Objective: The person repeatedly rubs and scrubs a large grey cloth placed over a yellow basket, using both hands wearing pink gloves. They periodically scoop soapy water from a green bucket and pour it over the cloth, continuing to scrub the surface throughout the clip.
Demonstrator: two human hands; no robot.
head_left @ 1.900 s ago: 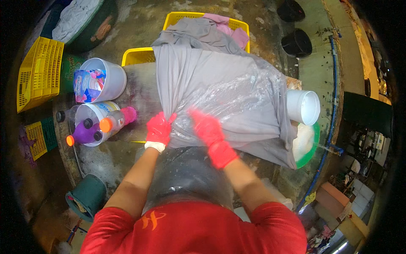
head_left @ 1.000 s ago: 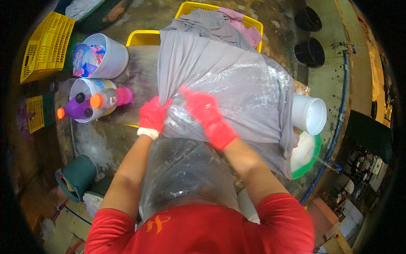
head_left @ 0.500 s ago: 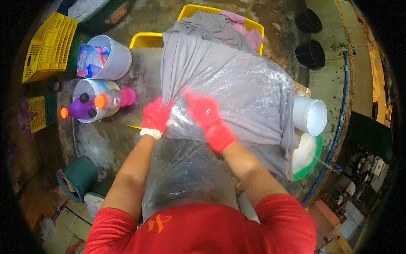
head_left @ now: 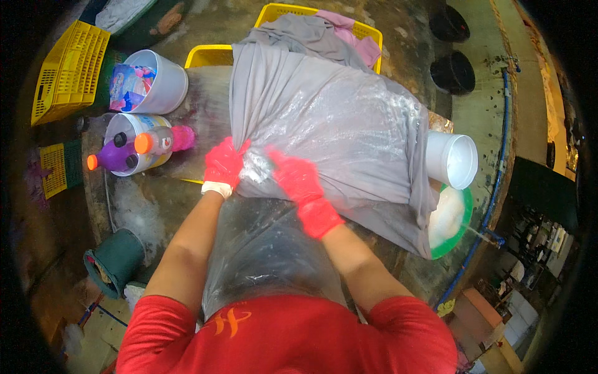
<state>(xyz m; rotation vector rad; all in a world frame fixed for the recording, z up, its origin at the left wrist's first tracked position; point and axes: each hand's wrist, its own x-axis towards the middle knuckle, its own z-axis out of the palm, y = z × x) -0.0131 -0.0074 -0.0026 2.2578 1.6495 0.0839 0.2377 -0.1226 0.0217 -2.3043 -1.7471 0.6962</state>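
A wet grey cloth [head_left: 349, 118] lies spread over the work surface in front of me, with soapy streaks on it. My left hand [head_left: 224, 164], in a red glove with a pale cuff, is closed on a bunched fold at the cloth's left edge. White lather [head_left: 256, 165] lies on the fabric between my hands. My right hand [head_left: 300, 184], also red-gloved, is on the cloth just right of the lather. Motion blurs its fingers, so their grip and anything under them cannot be made out.
Left stand a white bucket [head_left: 168, 81] holding a colourful packet, and another [head_left: 148, 161] beside purple and orange-capped bottles [head_left: 118, 156]. Yellow crates [head_left: 212, 56] lie beyond the cloth. At right are a white tub [head_left: 443, 163], a green basin [head_left: 464, 234] of suds and a blue pipe [head_left: 502, 149].
My right hand has moved slightly down the cloth, toward me. My left hand keeps its hold on the fold. The whole view has shifted a little.
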